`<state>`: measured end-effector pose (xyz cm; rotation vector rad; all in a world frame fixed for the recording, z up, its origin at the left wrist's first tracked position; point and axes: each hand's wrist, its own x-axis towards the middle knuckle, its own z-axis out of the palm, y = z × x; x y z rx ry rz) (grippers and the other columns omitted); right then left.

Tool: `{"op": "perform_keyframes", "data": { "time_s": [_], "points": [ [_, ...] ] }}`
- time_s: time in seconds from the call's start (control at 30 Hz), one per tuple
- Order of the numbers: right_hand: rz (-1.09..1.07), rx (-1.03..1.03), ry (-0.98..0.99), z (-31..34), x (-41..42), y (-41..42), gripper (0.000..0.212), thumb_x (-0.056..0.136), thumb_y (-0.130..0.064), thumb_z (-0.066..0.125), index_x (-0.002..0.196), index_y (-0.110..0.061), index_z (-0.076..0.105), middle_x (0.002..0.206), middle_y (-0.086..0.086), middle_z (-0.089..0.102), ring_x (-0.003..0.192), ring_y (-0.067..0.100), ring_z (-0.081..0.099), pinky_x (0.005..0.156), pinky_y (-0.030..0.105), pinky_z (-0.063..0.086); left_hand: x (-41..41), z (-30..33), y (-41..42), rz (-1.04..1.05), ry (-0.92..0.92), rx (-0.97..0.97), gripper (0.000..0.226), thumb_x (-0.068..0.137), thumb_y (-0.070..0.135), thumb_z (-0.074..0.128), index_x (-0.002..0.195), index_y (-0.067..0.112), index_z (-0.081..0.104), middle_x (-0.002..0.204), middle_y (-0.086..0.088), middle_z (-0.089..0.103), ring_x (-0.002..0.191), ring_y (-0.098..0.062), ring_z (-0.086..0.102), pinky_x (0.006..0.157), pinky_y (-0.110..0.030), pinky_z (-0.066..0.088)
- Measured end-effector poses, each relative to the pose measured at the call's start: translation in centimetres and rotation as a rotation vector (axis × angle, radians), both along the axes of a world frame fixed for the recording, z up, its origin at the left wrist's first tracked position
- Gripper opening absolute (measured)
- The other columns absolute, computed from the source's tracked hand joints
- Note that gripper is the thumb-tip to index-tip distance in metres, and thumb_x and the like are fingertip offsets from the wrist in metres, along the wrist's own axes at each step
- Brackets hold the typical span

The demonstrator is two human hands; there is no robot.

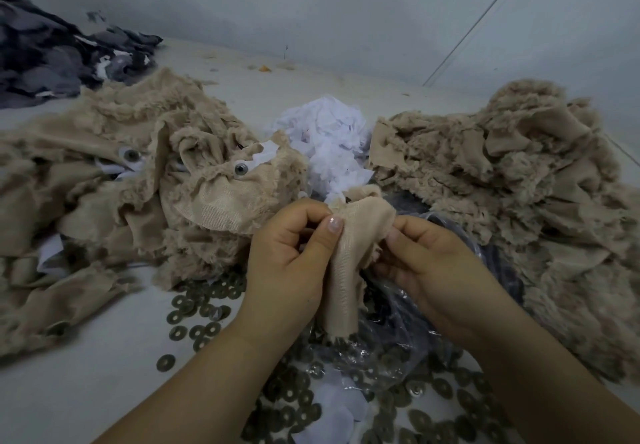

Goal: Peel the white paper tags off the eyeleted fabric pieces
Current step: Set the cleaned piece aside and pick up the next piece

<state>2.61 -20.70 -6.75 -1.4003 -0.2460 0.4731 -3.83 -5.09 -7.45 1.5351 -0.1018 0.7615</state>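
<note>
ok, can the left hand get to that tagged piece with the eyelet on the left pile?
Probably, but not yet: the left hand grips the beige piece. The tagged piece lies uncovered atop the pile, nothing between.

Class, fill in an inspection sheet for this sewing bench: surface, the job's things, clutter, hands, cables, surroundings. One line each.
Surface: pale table, lint-flecked.
Job's things: held beige fabric piece; left fabric pile showing eyelets and a white tag; right fabric pile; peeled paper heap.
Clutter: loose metal washers; clear plastic bag; grey fabric heap.
Hands: left hand and right hand both pinch the piece.
Cables: nothing seen.
Surroundings: plain wall.
</note>
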Motion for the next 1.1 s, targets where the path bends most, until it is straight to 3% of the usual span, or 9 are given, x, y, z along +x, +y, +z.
{"op": "perform_keyframes", "data": {
  "time_s": [0.07, 0.13, 0.27, 0.37, 0.5, 0.63, 0.8, 0.93, 1.1],
  "points": [
    [0.104, 0.188, 0.154, 0.4, -0.2, 0.0, 0.026, 0.092, -0.016, 0.057, 0.108, -0.006, 0.073, 0.097, 0.014, 0.069, 0.079, 0.017, 0.065, 0.073, 0.028, 0.058, 0.0, -0.1, 0.0, 0.012, 0.009, -0.015, 0.015, 0.090, 0.017, 0.060, 0.076, 0.016, 0.065, 0.070, 0.002, 0.060, 0.066, -0.009, 0.054, 0.060, -0.023, 0.048],
    [0.226, 0.290, 0.307, 0.8, -0.6, -0.1, 0.037, 0.090, -0.017, 0.058, 0.121, 0.002, 0.065, 0.103, 0.018, 0.069, 0.082, 0.021, 0.069, 0.076, 0.030, 0.061, 0.1, -0.2, 0.1, 0.009, 0.010, -0.006, 0.015, 0.090, 0.018, 0.061, 0.077, 0.013, 0.067, 0.073, -0.003, 0.063, 0.067, -0.017, 0.058, 0.062, -0.030, 0.051],
    [0.324, 0.209, 0.393, 0.7, -1.1, -0.3, 0.040, 0.092, -0.014, 0.062, 0.122, 0.012, 0.062, 0.115, 0.031, 0.066, 0.091, 0.032, 0.070, 0.090, 0.042, 0.056, 0.1, -0.3, 0.0, -0.013, 0.028, 0.035, 0.014, 0.090, 0.018, 0.063, 0.078, 0.015, 0.069, 0.072, 0.000, 0.065, 0.067, -0.015, 0.060, 0.062, -0.028, 0.050],
    [0.235, 0.194, 0.342, 0.3, -1.2, 0.2, 0.030, 0.095, -0.006, 0.053, 0.118, 0.007, 0.067, 0.117, 0.030, 0.067, 0.093, 0.030, 0.071, 0.084, 0.039, 0.061, 0.0, -0.4, -0.2, -0.034, 0.049, 0.039, 0.012, 0.088, 0.019, 0.065, 0.078, 0.019, 0.071, 0.073, 0.000, 0.067, 0.068, -0.013, 0.061, 0.064, -0.028, 0.052],
    [0.091, 0.131, 0.183, -0.1, -1.2, 0.5, 0.026, 0.079, -0.017, 0.066, 0.099, -0.005, 0.077, 0.097, 0.021, 0.075, 0.081, 0.025, 0.075, 0.069, 0.034, 0.062, 0.2, -0.4, -0.3, -0.025, 0.070, 0.042, 0.008, 0.084, 0.019, 0.068, 0.077, 0.022, 0.070, 0.072, 0.004, 0.066, 0.068, -0.010, 0.061, 0.065, -0.026, 0.050],
    [0.016, 0.106, 0.060, -0.4, -1.2, 0.6, 0.024, 0.076, -0.017, 0.070, 0.098, -0.013, 0.079, 0.094, 0.018, 0.077, 0.076, 0.023, 0.075, 0.063, 0.028, 0.060, 0.2, -0.5, -0.3, -0.013, 0.107, 0.049, 0.007, 0.082, 0.018, 0.071, 0.076, 0.023, 0.070, 0.074, 0.005, 0.067, 0.069, -0.010, 0.062, 0.064, -0.024, 0.051],
    [-0.048, 0.065, -0.075, -0.3, -1.2, 0.2, 0.026, 0.067, -0.019, 0.078, 0.093, -0.016, 0.080, 0.096, 0.015, 0.077, 0.088, 0.029, 0.076, 0.069, 0.030, 0.061, 0.0, -0.5, -0.5, 0.033, 0.134, 0.173, 0.018, 0.084, 0.006, 0.073, 0.076, 0.022, 0.070, 0.077, 0.009, 0.067, 0.073, -0.005, 0.063, 0.068, -0.018, 0.051],
    [-0.064, -0.016, -0.146, -0.4, -1.6, 0.4, 0.014, 0.082, -0.011, 0.073, 0.092, -0.016, 0.081, 0.091, 0.015, 0.078, 0.086, 0.031, 0.076, 0.070, 0.032, 0.062, 0.0, -0.4, -0.6, 0.085, 0.137, 0.219, 0.014, 0.084, 0.007, 0.073, 0.077, 0.019, 0.070, 0.077, 0.008, 0.066, 0.075, -0.007, 0.063, 0.069, -0.017, 0.050],
    [-0.121, -0.065, -0.274, -0.3, -2.0, 0.7, 0.029, 0.087, 0.006, 0.068, 0.089, -0.021, 0.081, 0.089, 0.007, 0.079, 0.084, 0.022, 0.076, 0.067, 0.024, 0.060, -0.1, -0.3, -0.7, 0.082, 0.151, 0.238, 0.007, 0.083, 0.005, 0.074, 0.078, 0.008, 0.070, 0.079, -0.001, 0.067, 0.078, -0.013, 0.063, 0.072, -0.026, 0.054]
  ]
}}
